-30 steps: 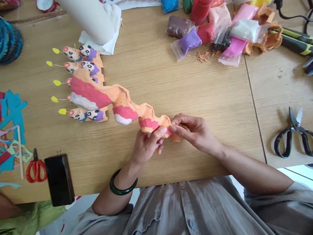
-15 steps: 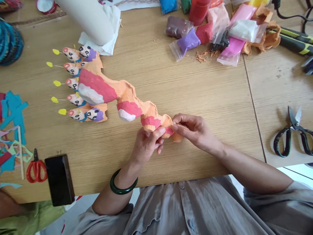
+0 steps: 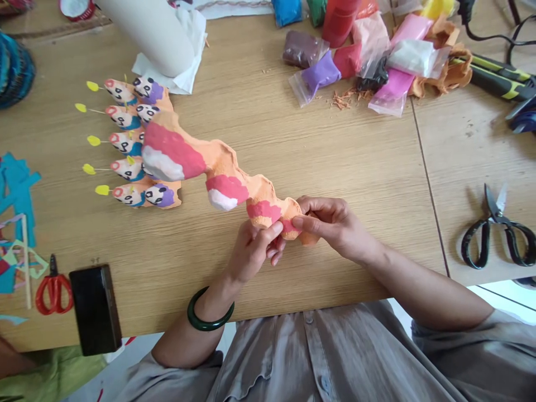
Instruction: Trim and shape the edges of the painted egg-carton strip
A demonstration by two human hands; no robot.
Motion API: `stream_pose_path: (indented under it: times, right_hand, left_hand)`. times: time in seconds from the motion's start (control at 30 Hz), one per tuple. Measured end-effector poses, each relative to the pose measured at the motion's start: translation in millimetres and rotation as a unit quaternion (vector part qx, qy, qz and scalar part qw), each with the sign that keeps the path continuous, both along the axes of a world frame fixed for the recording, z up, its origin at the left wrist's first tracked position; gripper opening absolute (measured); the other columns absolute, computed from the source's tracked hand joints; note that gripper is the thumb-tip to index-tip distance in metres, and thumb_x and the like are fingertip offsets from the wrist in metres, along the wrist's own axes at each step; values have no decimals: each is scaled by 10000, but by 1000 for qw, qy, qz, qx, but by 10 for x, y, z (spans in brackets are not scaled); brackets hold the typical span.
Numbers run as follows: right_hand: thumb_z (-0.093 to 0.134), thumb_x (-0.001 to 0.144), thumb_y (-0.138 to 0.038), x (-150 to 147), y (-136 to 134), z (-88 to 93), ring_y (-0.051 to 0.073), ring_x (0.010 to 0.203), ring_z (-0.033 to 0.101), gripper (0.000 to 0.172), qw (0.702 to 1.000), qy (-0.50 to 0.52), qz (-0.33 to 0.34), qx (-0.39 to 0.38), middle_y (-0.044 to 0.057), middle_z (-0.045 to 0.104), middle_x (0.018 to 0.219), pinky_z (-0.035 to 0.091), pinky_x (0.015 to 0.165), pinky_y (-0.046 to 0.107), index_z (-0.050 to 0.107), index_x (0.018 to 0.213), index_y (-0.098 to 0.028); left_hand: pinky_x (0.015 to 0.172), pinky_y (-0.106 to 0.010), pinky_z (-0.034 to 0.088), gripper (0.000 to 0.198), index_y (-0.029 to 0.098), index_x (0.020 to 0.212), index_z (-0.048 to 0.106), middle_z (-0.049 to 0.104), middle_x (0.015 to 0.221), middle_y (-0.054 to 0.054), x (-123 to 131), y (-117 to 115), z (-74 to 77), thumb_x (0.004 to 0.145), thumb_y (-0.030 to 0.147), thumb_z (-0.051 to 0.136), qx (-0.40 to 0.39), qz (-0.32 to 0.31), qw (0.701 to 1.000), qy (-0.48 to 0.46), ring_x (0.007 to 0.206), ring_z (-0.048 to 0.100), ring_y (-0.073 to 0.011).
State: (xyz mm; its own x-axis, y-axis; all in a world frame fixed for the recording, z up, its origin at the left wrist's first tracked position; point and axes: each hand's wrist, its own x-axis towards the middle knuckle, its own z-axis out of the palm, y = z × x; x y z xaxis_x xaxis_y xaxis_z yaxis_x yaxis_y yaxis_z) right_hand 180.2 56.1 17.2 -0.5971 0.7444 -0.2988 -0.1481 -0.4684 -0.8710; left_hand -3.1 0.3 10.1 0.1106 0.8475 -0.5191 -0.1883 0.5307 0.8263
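An orange egg-carton strip (image 3: 224, 156) slants across the middle, its bumps coated with red and white clay. My left hand (image 3: 253, 251) pinches it from below near its small end, thumb on a red-coated bump. On the last bump lies the thumb of my right hand (image 3: 335, 226), its other fingers curled behind the strip. The strip's far end hangs over a second carton piece (image 3: 178, 195), which lies on the table with rows of painted animal heads and yellow-tipped sticks. Some of those heads are hidden behind the strip.
Packets of coloured clay (image 3: 321, 75) lie at the back right beside a utility knife (image 3: 498, 75). Black scissors (image 3: 496, 223) are at the right. Red scissors (image 3: 54, 293), a phone (image 3: 95, 310) and paper scraps (image 3: 19, 190) lie left. A white cylinder (image 3: 154, 39) stands behind.
The strip has shifted slightly right in the view along with my hands. My right thumb has moved further onto the last bump. The table objects drift a little left as the view turns.
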Motion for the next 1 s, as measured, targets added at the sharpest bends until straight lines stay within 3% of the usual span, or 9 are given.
stream_pose_path:
  times: [0.2,0.53,0.73,1.0]
  right_hand:
    - [847,840,-469,11,5,13,94,615,580,348,999,-28,-21,-10,3,695,756,457,542,214,689,794,-162]
    - [866,816,-517,23,11,17,103,593,599,416,997,-47,28,-51,5,675,704,479,529,215,678,780,-147]
    - [829,858,-561,-14,-34,35,108,633,633,437,999,-26,11,22,25,700,785,495,530,206,688,792,-153]
    - [702,966,-549,9,11,37,123,686,652,441,999,-30,25,23,14,705,726,539,658,228,707,758,-159]
  left_hand:
    - [384,-213,392,271,187,710,589,490,565,37,-21,7,-16,858,400,667,14,-19,1000,2,442,381,-76]
    - [383,-209,383,363,194,635,546,488,528,38,-40,-13,-36,883,416,690,33,-51,998,19,407,400,-70]
    - [350,-210,353,332,197,632,575,480,508,43,8,-9,-26,813,438,714,-2,5,999,45,381,359,-66]
    - [342,-212,338,380,196,579,534,505,512,31,7,3,-31,833,418,710,-12,43,998,38,372,346,-57]
